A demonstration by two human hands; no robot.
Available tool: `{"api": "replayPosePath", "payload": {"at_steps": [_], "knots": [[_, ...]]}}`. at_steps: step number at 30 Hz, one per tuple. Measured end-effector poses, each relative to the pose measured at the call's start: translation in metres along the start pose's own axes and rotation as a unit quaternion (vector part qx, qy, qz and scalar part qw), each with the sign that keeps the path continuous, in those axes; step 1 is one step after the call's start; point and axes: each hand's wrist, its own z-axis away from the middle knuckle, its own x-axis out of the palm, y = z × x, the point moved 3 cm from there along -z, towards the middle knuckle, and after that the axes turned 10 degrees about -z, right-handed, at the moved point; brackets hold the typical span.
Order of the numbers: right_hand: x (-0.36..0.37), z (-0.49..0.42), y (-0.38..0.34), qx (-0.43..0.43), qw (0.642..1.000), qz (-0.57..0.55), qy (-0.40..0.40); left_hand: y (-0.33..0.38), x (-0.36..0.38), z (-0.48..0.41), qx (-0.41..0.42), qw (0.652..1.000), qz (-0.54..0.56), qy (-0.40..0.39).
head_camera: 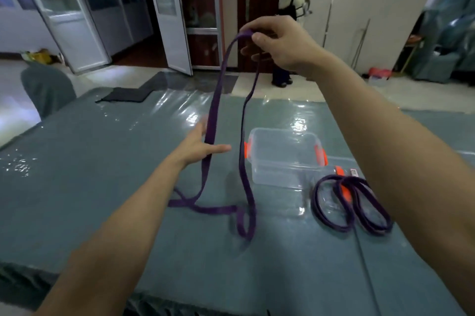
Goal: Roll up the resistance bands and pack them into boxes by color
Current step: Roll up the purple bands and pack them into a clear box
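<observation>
One long, flat, limp purple band (213, 110)

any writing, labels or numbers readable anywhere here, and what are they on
No text can be read anywhere in this view.
small sticker on the clear plastic beside the clear box: too small and blurred to read.
purple band held up by the right hand: no print visible.
coiled purple bands: no print visible.
</observation>
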Motion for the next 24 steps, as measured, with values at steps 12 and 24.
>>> {"api": "replayPosePath", "payload": {"at_steps": [12,24], "knots": [[-0.067,0.04,0.053,0.069,0.985,-0.125,0.096,0.071,0.105,-0.017,0.041,0.984,0.128,-0.117],[-0.022,0.118,0.133,0.175,0.973,-0.013,0.152,0.089,0.138,0.015,0.011,0.969,0.248,0.007]]}}
